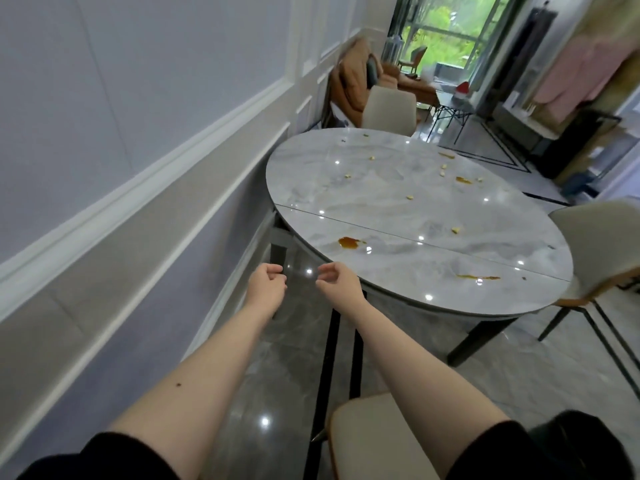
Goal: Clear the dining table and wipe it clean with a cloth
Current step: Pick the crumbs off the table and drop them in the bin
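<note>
**Stuff around the room, nothing fancy**

Three pale upholstered chairs: one at the far side, one on the right, one close at the bottom. Glossy grey tile floor with black inlay lines. Panelled wall with white moulding on the left. Further back there's an orange sofa, a small black-legged side table and a big window showing greenery.

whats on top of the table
On the table: orange sauce spills and scattered crumbs. No dishes or cloth show. Nothing covers the top.
</note>
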A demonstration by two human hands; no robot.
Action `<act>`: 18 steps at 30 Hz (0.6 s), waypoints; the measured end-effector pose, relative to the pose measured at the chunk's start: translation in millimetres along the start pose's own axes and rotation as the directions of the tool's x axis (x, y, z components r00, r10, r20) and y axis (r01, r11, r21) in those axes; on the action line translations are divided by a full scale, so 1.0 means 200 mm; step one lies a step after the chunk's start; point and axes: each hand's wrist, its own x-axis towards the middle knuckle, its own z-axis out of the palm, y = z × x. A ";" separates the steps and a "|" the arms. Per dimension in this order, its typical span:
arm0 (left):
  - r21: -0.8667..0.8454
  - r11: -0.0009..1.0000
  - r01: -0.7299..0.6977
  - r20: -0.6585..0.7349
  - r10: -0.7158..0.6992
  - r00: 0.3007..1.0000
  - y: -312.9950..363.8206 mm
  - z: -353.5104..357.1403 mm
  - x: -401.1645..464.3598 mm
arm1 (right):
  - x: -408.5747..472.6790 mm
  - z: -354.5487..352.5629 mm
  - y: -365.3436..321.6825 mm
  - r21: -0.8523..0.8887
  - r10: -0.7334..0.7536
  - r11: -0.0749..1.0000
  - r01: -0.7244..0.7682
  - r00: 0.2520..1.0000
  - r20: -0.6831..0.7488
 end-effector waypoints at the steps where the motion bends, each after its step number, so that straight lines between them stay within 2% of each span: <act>1: -0.013 1.000 0.001 -0.001 -0.001 1.000 0.03 0.01 0.04 | 0.03 -0.01 -0.02 -0.012 -0.005 1.000 0.005 1.000 -0.003; 8: -0.040 0.998 -0.048 0.068 0.051 0.996 0.17 0.07 0.26 | 0.33 -0.04 -0.13 -0.012 -0.015 1.000 0.015 0.998 -0.061; 15: -0.047 0.998 -0.051 -0.006 0.051 0.999 0.30 0.16 0.72 | 0.87 0.03 -0.16 0.009 -0.034 0.999 0.034 0.999 -0.014; 18: 0.003 0.999 -0.036 -0.021 0.036 0.999 0.38 0.26 0.97 | 1.18 0.03 -0.18 0.021 -0.052 0.998 0.051 0.999 0.009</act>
